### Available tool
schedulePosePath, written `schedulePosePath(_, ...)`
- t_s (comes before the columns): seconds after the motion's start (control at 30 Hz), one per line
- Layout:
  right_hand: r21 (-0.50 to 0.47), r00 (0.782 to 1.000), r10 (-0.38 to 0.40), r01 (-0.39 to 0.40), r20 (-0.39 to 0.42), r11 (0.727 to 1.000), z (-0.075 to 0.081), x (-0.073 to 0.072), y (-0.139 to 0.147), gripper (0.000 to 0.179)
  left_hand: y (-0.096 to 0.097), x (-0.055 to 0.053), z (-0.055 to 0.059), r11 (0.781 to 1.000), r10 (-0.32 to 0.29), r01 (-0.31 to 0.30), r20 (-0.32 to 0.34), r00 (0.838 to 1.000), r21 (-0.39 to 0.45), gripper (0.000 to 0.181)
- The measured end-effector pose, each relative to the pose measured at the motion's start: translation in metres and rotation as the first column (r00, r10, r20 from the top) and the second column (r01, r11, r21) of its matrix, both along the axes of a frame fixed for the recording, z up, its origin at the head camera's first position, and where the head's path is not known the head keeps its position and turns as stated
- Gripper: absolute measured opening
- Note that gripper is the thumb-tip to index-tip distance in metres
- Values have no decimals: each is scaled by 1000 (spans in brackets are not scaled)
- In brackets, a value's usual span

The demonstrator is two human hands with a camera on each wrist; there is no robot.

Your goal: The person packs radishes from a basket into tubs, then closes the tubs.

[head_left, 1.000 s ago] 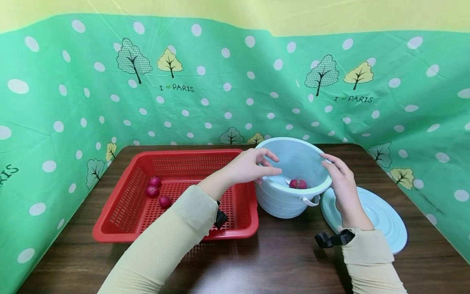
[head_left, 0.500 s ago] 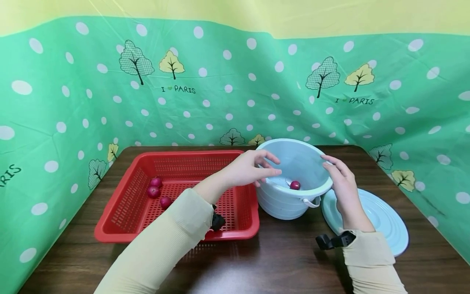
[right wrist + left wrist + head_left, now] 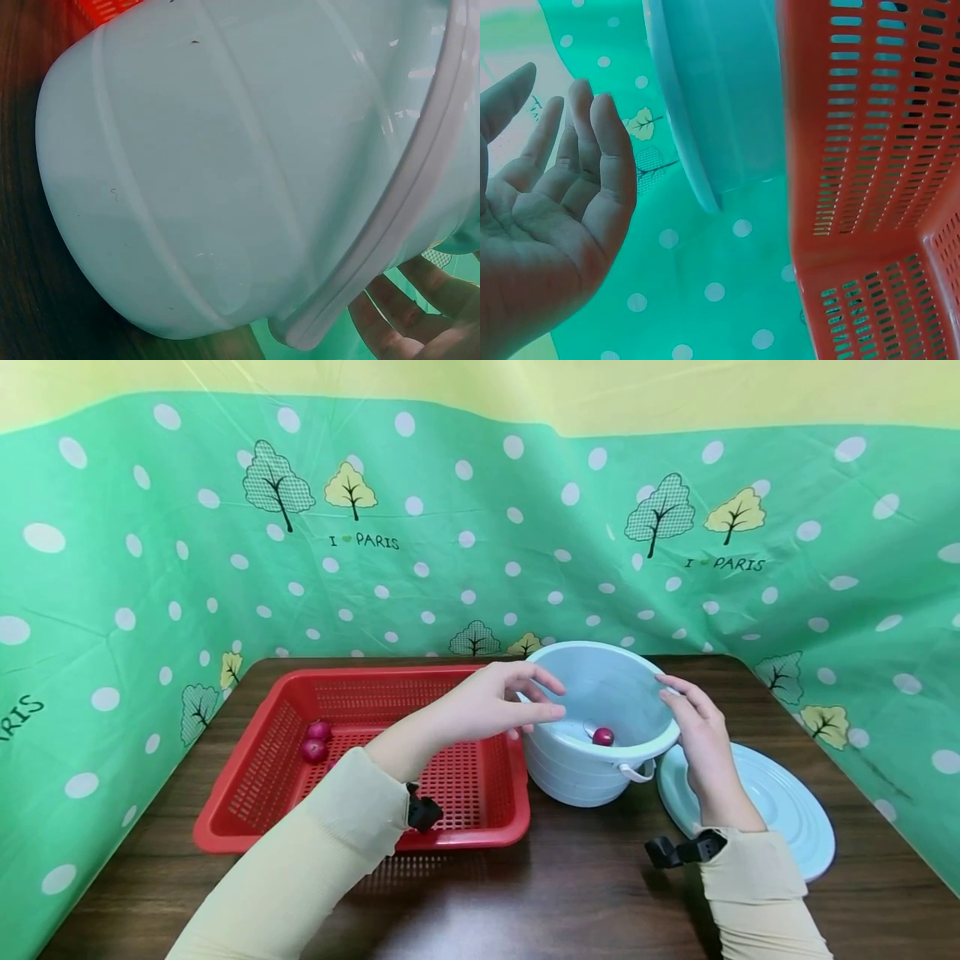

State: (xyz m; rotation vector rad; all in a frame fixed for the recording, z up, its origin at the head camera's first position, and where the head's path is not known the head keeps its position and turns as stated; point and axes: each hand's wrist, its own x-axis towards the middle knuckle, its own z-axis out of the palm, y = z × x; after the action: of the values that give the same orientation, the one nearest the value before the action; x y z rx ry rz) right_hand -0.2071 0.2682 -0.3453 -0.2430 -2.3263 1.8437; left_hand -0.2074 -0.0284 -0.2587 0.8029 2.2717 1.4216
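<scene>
"On the worktop point(image 3: 562, 881), which containers are set out?"

"Two. At left, a red basket point(image 3: 472, 838) with slotted walls. Just to its right, an upright pale blue bucket point(image 3: 573, 768) with a handle point(image 3: 636, 772) at its near right side. Further right, a matching lid point(image 3: 787, 814) lies flat, partly beneath the right wrist."

"Onion positions?"

"One small purple-red onion point(image 3: 603, 737) lies at the bottom of the bucket. Two more onions point(image 3: 315, 750) sit close together at the left of the basket. The left forearm hides part of the basket floor; the full count there cannot be read."

"State of the left hand point(image 3: 491, 697)?"

"Fingers spread and lightly curved, thumb standing apart, nothing held. Head view: fingertips near the bucket's left rim. Left wrist view: palm visible, hand apart from bucket and basket."

"State of the right hand point(image 3: 701, 735)?"

"Fingertips rest at the bucket's right rim. Fingers are loosely extended, not wrapped round it. Right wrist view: fingers partly visible, beside the bucket's rim end."

"Fittings and surroundings?"

"Cream sleeves point(image 3: 300, 860), one black mount point(image 3: 424, 812) per wrist. Behind the worktop: green cloth point(image 3: 450, 577), white dots, printed trees, yellow upper band."
</scene>
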Motion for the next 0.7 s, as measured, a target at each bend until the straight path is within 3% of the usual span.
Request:
schedulePosePath(0.33,2,1000,1,-1,-2,1000,0,0,-1,49,-19,8,8,1000,3,-3,-22,1000,22,29)
schedulePosePath(0.7,-9,1000,2,-2,-6,1000,0,0,-1,48,-42,14,14,998,55,-54,-34,998,14,32)
